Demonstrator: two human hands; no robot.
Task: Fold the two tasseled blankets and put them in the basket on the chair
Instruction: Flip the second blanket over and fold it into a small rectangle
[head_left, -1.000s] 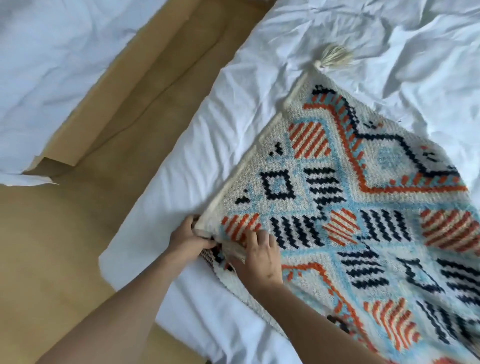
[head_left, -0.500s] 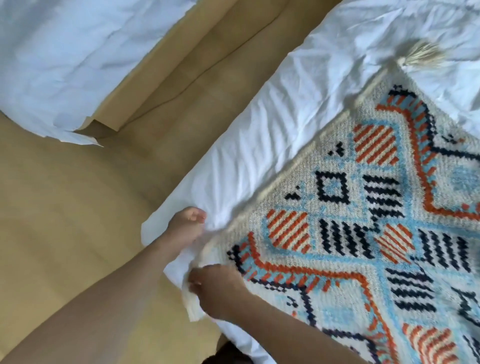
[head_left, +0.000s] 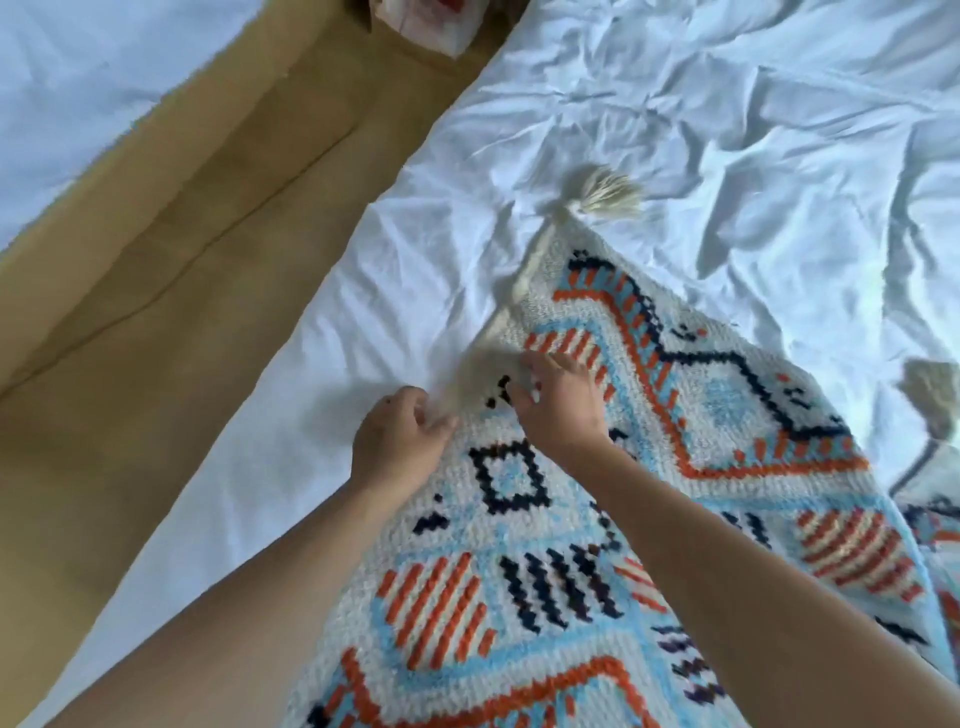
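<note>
My left hand (head_left: 397, 441) pinched edge of cream woven blanket with orange-blue-navy pattern (head_left: 545, 561), lying on wrinkled white bedsheet (head_left: 727, 156). My right hand (head_left: 563, 402) fingers curled, pressed on blurred cream tassel (head_left: 478, 382); clamped or not, unclear.

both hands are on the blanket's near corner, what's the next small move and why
Probably carry that corner on to the far corner by the tassel: the left hand and right hand pinch the blanket edge partway there, corners unmatched.

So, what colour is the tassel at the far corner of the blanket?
Cream, off-white: the tassel lies on the white sheet. The head view shows it.
</note>
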